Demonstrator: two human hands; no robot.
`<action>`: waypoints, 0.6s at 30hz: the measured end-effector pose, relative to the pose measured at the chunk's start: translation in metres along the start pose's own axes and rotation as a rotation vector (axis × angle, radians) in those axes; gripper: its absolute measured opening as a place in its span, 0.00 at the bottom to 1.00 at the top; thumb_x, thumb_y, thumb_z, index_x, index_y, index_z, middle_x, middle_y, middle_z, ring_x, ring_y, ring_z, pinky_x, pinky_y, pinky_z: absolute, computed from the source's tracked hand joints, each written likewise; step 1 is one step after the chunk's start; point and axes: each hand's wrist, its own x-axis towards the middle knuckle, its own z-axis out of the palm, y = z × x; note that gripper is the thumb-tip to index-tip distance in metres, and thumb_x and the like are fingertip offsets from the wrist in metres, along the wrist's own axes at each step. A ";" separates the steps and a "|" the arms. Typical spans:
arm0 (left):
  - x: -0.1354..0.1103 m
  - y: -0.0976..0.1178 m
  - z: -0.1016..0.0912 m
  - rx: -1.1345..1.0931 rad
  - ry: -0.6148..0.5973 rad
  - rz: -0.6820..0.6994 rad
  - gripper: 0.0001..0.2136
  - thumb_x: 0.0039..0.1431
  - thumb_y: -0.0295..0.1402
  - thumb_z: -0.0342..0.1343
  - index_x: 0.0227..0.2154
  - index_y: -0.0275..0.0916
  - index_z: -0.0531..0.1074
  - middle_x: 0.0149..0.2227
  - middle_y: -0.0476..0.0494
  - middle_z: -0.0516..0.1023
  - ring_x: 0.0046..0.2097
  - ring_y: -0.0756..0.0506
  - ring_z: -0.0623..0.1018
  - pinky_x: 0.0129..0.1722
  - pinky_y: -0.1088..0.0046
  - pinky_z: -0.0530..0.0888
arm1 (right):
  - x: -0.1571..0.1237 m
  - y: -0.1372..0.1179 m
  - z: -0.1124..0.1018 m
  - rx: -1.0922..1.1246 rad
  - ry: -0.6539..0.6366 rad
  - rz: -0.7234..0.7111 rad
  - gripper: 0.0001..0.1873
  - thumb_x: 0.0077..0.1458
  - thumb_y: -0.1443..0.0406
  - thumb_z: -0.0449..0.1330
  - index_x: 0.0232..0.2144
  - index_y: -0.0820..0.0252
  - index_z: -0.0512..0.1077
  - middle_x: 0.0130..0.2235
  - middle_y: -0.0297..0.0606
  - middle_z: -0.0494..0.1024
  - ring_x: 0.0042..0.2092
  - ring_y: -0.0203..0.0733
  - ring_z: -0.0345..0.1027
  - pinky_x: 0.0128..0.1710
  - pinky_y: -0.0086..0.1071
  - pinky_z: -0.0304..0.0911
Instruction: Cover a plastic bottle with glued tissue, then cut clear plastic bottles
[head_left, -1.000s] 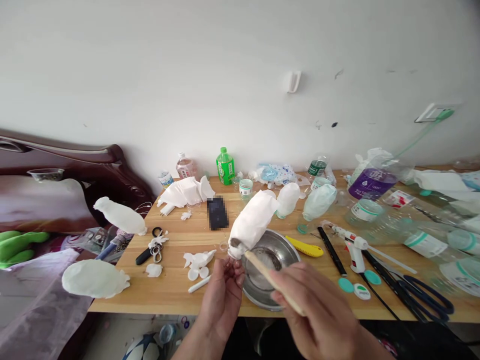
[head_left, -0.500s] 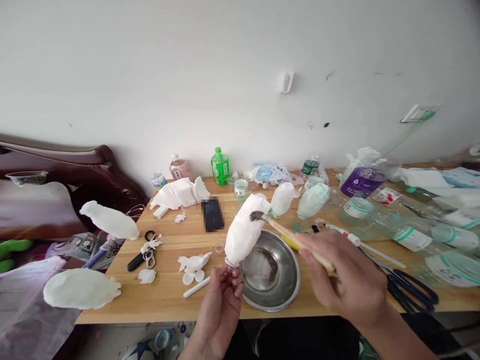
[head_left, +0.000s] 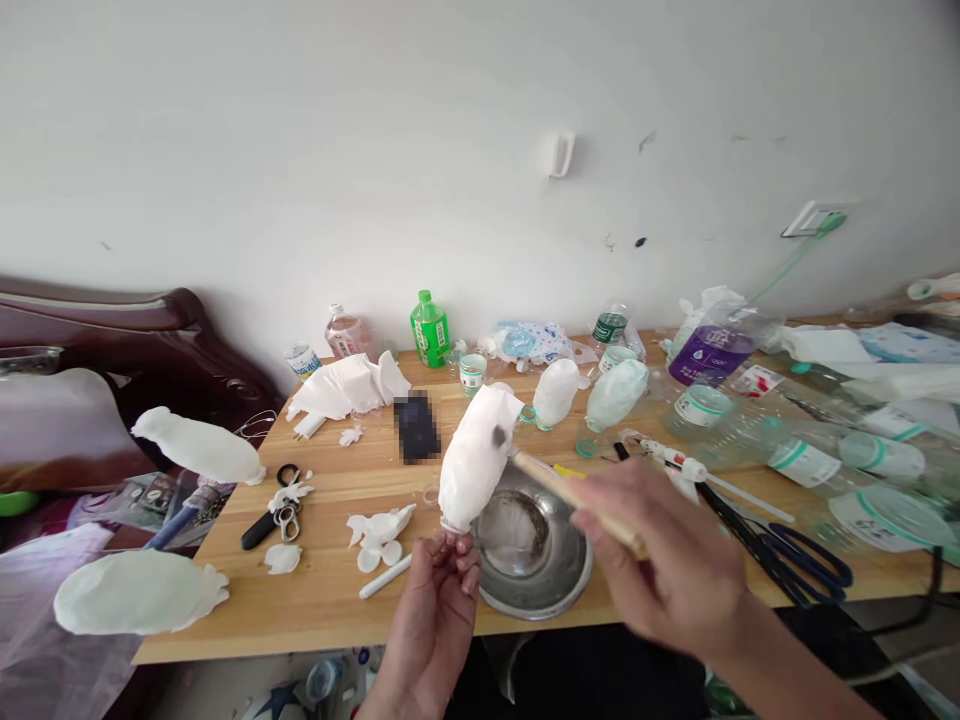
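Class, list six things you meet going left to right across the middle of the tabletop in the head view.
White paper pile, dark blurred rectangle, white form held by the left hand, second white form, pale green form, purple-labelled bottle.

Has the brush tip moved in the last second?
Yes: judged against the green bottle, the brush tip has moved right and farther back, up the white form.

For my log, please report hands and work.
Left fingers hold white papery oval form at base. Right fingers grip pale wooden brush, bristles against form. Nothing blocking.
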 end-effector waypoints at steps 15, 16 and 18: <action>0.000 0.004 -0.005 0.013 -0.025 -0.019 0.17 0.68 0.30 0.43 0.25 0.30 0.70 0.27 0.45 0.64 0.24 0.53 0.65 0.19 0.80 0.64 | 0.001 0.004 -0.005 0.016 -0.026 0.088 0.18 0.57 0.75 0.57 0.50 0.65 0.68 0.37 0.43 0.75 0.38 0.42 0.68 0.37 0.35 0.67; 0.000 0.005 -0.006 0.015 -0.026 -0.018 0.17 0.68 0.29 0.43 0.25 0.30 0.70 0.26 0.45 0.64 0.24 0.53 0.64 0.19 0.80 0.64 | -0.002 -0.003 -0.004 0.081 -0.079 0.083 0.18 0.57 0.76 0.56 0.50 0.66 0.68 0.37 0.43 0.75 0.38 0.42 0.68 0.38 0.35 0.67; 0.001 0.007 -0.008 0.031 -0.032 -0.022 0.16 0.67 0.28 0.44 0.25 0.31 0.70 0.26 0.46 0.63 0.24 0.53 0.64 0.19 0.80 0.64 | -0.006 -0.009 -0.005 0.140 -0.113 0.085 0.18 0.57 0.76 0.54 0.51 0.66 0.67 0.37 0.43 0.75 0.39 0.41 0.68 0.39 0.35 0.67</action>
